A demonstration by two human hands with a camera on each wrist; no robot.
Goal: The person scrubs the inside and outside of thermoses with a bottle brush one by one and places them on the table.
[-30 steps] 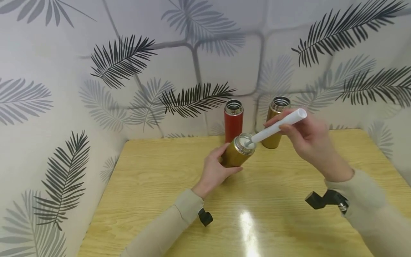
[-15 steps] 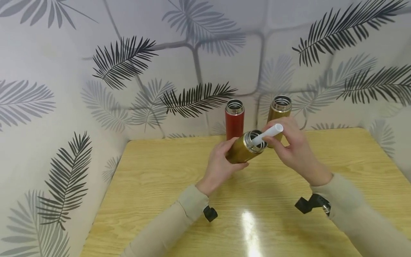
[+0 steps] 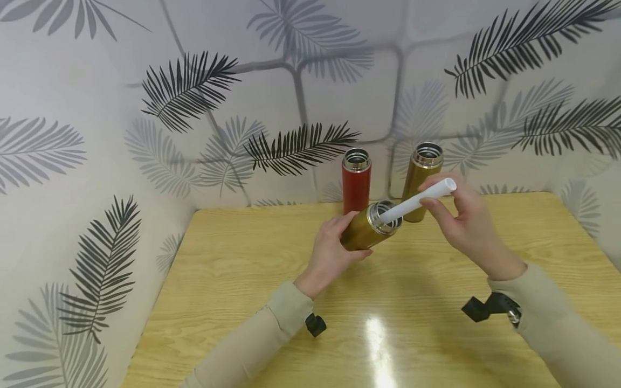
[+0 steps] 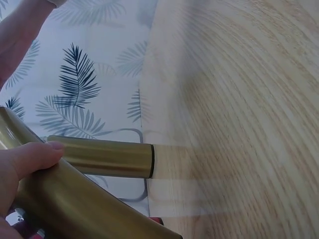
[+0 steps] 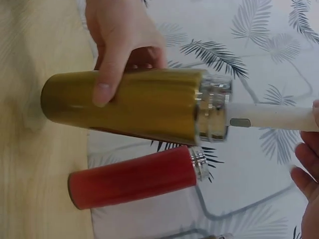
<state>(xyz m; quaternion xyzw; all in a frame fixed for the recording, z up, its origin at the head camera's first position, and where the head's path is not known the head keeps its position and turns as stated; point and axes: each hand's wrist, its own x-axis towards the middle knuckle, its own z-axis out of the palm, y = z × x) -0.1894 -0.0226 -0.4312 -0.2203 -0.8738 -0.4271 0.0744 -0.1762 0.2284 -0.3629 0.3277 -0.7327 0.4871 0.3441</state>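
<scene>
In the head view my left hand [image 3: 330,253] grips a gold thermos flask [image 3: 361,231], tilted with its open steel mouth to the right. My right hand [image 3: 473,226] pinches the white handle of a bottle brush [image 3: 419,202] with thumb and fingers. The brush's lower part is inside the flask's mouth, its head hidden. From the right wrist view, the handle [image 5: 269,115] enters the neck of the gold flask [image 5: 149,104], and the left thumb lies across the flask's side. The left wrist view shows the held flask [image 4: 84,199] close up, under the left hand [image 4: 25,164].
A red thermos flask [image 3: 356,186] stands uncapped behind the held one. Another uncapped gold flask [image 3: 419,178] stands to its right, partly behind the right hand. The wooden table [image 3: 233,269] meets a leaf-patterned wall [image 3: 218,161] at the back.
The gold flask has tipped further right. The brush, its white head showing at the mouth earlier, went deep into the flask, then its handle came partly back out with the right hand.
</scene>
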